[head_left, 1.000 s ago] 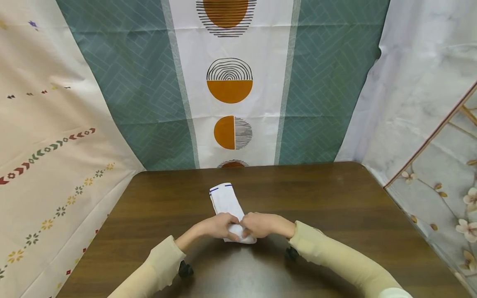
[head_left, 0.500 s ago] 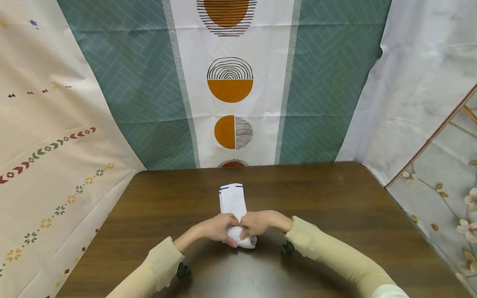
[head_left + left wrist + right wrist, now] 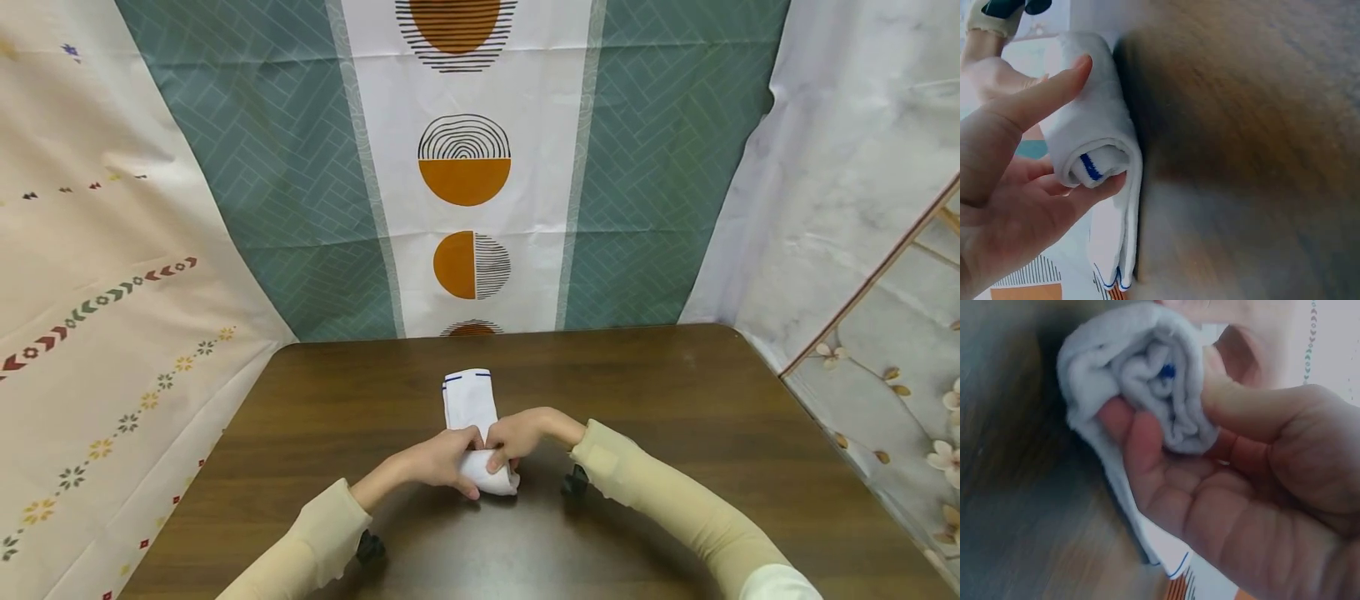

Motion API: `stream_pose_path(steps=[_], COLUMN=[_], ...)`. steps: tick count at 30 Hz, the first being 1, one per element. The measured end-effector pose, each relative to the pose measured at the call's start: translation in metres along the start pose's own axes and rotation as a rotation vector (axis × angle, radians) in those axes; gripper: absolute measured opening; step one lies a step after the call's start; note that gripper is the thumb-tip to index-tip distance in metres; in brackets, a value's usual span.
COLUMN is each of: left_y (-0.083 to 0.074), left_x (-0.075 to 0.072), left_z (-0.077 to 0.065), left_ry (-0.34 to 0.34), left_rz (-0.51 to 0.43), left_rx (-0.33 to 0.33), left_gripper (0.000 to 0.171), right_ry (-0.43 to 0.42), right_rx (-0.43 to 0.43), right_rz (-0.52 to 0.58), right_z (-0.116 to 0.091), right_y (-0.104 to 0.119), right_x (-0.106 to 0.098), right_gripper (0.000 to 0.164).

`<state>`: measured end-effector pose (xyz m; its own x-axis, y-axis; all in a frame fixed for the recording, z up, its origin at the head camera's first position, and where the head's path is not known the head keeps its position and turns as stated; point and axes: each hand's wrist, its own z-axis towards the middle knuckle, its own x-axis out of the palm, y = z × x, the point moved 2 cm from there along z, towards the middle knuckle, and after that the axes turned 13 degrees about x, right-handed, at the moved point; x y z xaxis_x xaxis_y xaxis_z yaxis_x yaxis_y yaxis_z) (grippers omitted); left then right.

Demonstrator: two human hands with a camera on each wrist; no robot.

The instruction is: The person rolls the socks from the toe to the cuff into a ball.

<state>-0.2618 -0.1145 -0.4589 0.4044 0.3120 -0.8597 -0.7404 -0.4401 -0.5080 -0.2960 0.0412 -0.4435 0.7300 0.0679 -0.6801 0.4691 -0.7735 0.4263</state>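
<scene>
A white towel (image 3: 470,400) with blue stripes near its far edge lies on the table, its near end wound into a roll (image 3: 1088,103). My left hand (image 3: 444,458) holds the roll's left end, thumb on the near side and fingers behind. At the other end my right hand (image 3: 521,437) grips the roll, with the thumb against its outer side. In the right wrist view, fingertips (image 3: 1144,440) curl in at the spiral end, under the coiled layers. A bit of blue stripe shows inside the roll at both ends. The unrolled part stretches away beyond the hands, folded in layers.
The dark wooden table (image 3: 630,392) extends around the towel. Behind it hangs a green and white patterned cloth (image 3: 645,167); a cream cloth (image 3: 97,275) borders the left and a floral one (image 3: 862,292) the right.
The towel has swung from a slant to nearly straight, its far end moving right. Its near end has become a thicker roll. The right hand has shifted slightly up and forward.
</scene>
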Motion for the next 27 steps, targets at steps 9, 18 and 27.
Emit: stream_pose_path(steps=[9, 18, 27], left_y=[0.003, 0.005, 0.008], left_x=[0.005, 0.004, 0.004], left_z=[-0.004, 0.000, -0.001], left_ry=[-0.077, -0.085, -0.084], left_rz=[0.007, -0.016, -0.052], left_rx=[0.027, 0.041, 0.009], left_gripper=[0.039, 0.034, 0.033], right_ry=[0.017, -0.439, -0.682], right_rx=[-0.055, -0.267, -0.406], right_rz=[0.135, 0.081, -0.250], right_z=[0.008, -0.012, -0.029], right_y=[-0.016, -0.017, -0.010], right_x=[0.000, 0.004, 0.017], right_gripper=[0.021, 0.033, 0.033])
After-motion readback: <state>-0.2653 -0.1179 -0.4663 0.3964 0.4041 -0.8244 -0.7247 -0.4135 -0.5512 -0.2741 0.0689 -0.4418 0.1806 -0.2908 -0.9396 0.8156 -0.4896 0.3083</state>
